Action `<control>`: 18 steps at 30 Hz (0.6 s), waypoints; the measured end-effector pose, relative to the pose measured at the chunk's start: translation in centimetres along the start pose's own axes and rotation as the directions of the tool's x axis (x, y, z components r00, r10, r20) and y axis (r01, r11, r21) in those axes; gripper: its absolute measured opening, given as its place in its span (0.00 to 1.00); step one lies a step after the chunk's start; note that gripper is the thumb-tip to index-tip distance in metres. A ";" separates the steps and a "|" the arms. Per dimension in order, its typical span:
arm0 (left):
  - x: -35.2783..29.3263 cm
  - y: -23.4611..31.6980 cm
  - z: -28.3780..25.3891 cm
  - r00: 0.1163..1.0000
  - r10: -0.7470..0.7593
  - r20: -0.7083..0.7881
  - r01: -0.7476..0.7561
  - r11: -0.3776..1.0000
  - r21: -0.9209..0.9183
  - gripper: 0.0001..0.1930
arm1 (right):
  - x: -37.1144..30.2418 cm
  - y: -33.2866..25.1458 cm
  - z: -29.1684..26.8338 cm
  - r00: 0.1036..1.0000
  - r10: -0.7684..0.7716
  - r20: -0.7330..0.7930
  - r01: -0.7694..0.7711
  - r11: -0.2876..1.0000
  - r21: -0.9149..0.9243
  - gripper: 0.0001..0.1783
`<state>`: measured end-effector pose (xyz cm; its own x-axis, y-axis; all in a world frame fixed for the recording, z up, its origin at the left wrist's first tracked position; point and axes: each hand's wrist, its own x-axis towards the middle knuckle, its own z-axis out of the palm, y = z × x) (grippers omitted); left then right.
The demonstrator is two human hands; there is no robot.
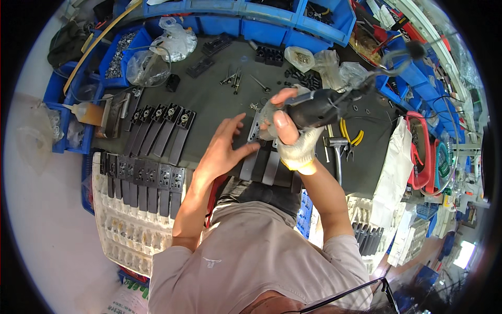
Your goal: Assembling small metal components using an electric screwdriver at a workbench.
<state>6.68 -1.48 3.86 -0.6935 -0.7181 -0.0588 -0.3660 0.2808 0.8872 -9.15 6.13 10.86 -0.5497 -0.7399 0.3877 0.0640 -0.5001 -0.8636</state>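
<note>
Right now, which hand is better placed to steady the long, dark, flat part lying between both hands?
Probably the left hand: it looks empty, with its thumb right by the long, dark, flat part. The partly white-gloved right hand grips a black, rounded tool.

Pliers (350,145) and blue bins (256,32) mark a workshop.

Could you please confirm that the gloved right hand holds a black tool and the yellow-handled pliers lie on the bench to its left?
Not quite: in the head view, the yellow-handled pliers lie on the bench to the right of the gloved right hand, which does hold a black tool.
</note>
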 end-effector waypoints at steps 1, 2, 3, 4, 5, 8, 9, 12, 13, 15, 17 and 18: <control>-0.4 -0.6 0.6 0.994 0.114 -0.005 -0.113 0.993 0.035 0.40 | 0.0 0.6 0.1 1.000 0.010 -0.010 -0.010 1.000 -0.011 0.15; -0.6 -1.0 1.1 0.974 0.226 -0.005 -0.225 0.972 0.072 0.51 | 0.0 0.7 0.0 1.000 0.014 -0.005 -0.014 1.000 -0.011 0.15; -0.4 -1.2 1.5 0.975 0.224 -0.008 -0.223 0.972 0.071 0.51 | 0.0 0.8 0.0 0.998 0.059 0.022 -0.058 0.998 -0.026 0.15; -0.2 -1.2 2.0 0.982 0.183 0.040 -0.185 0.981 0.049 0.55 | 0.1 1.0 0.0 0.994 0.103 0.048 -0.101 0.994 -0.042 0.15; 0.1 -1.3 2.6 0.986 0.143 0.089 -0.146 0.989 0.028 0.60 | 0.2 1.3 0.1 0.993 0.104 0.051 -0.102 0.994 -0.042 0.15; 1.1 -3.0 3.7 0.982 0.181 0.052 -0.181 0.983 0.008 0.60 | 0.3 2.1 0.1 0.996 0.080 0.027 -0.077 0.993 -0.088 0.14; 1.3 -3.0 3.8 0.977 0.210 0.047 -0.209 0.978 -0.010 0.60 | 0.4 2.3 0.0 0.996 0.081 0.030 -0.078 0.991 -0.107 0.13; 1.8 -2.6 3.5 0.961 0.270 0.055 -0.269 0.963 -0.025 0.59 | 0.3 2.9 -0.3 0.995 0.097 0.032 -0.092 0.989 -0.119 0.12; 1.8 -2.3 3.4 0.961 0.270 0.057 -0.269 0.963 -0.027 0.59 | 0.4 3.0 -0.3 0.994 0.109 0.031 -0.105 0.988 -0.110 0.12; 1.9 -1.9 3.1 0.970 0.232 0.067 -0.234 0.972 0.020 0.58 | 0.5 3.1 -0.3 0.993 0.110 0.029 -0.106 0.987 -0.119 0.12; 2.1 -2.7 3.4 0.967 0.246 0.068 -0.249 0.968 0.038 0.57 | 0.5 3.2 -0.2 0.993 0.113 0.027 -0.108 0.986 -0.127 0.12; 2.3 -2.8 3.5 0.964 0.259 0.067 -0.263 0.963 0.056 0.56 | 0.4 3.3 -0.2 0.992 0.124 0.024 -0.120 0.987 -0.106 0.12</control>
<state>3.99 -1.70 -0.34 -0.8045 -0.5765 0.1428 -0.2047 0.4947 0.8446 -9.32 4.24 8.16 -0.5176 -0.8065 0.2857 0.0411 -0.3569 -0.9332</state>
